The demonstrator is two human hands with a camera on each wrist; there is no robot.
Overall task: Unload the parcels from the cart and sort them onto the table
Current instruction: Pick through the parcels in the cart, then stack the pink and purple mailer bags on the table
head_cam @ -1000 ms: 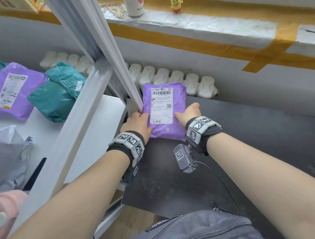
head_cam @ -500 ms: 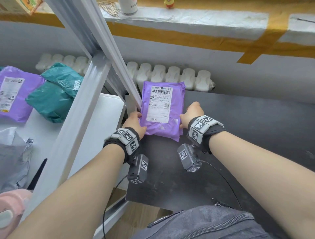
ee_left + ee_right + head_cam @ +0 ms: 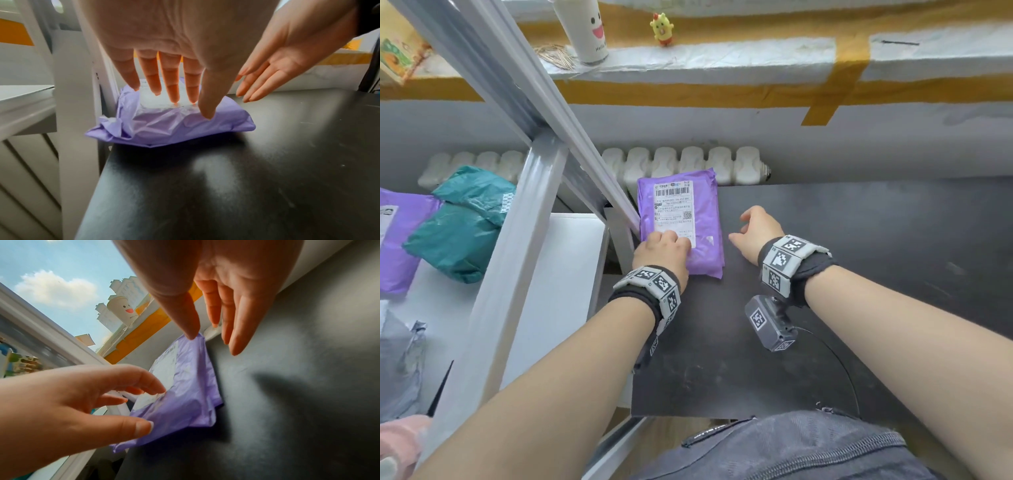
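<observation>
- The purple parcel [image 3: 681, 222] lies flat, label up, at the far left corner of the black table [image 3: 859, 274], right beside the slanted grey frame post [image 3: 571, 144].
- My left hand [image 3: 662, 251] sits on the parcel's near end. In the left wrist view the fingers [image 3: 172, 84] are straight and spread, tips pressing down on the white label [image 3: 674, 212] and the wrinkled plastic; nothing is curled round it.
- My right hand [image 3: 756, 233] is just right of the parcel, clear of it, hovering over bare table. Its fingers are loose and nearly straight and hold nothing.
- The parcel's long axis runs near to far, straight away from me. Its near short edge is under my left palm and its right long edge faces my right hand.
- I judge this parcel is placed and the step left is only to let go or square it up. The left hand is the one on it, so any last nudge would fall to that hand.
- More parcels wait to my left, beyond the frame post: a teal parcel [image 3: 458, 233] and a second purple parcel [image 3: 397, 240] on the white cart shelf [image 3: 565, 274]. My left hand is the nearer one to those.
- The post stands between the table and that shelf, so I expect a reach leftward to need a path round it.
</observation>
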